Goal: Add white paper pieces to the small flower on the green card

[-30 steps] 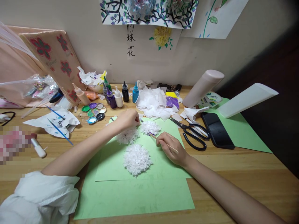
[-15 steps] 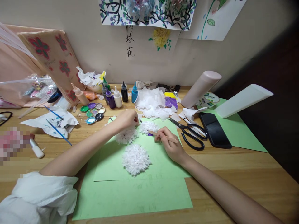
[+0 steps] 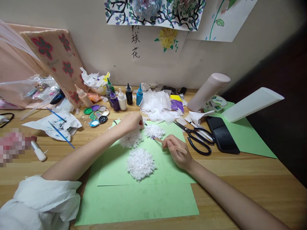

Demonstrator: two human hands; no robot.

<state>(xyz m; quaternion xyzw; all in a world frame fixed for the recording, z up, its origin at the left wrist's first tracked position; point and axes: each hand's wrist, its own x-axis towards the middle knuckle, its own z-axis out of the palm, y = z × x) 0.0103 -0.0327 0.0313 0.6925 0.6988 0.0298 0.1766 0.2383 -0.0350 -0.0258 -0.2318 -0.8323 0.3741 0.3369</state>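
Observation:
Three fluffy white paper pompoms rest on green paper: a front one, a left one partly under my left wrist, and a small right one. My right hand grips a flat wooden stick, whose tip meets the near edge of the small pompom, where a little purple shows. My left hand is closed above the left pompom, beside the small one; what its fingers pinch is too small to make out.
Black scissors and a phone lie at the right. Behind the pompoms are white tissue squares, paint bottles and a palette. Brushes lie on stained tissue at the left.
My right hand has shifted slightly right and down, and the stick's tip now touches the small pompom's edge. Less purple shows there. My left hand stays in nearly the same place.

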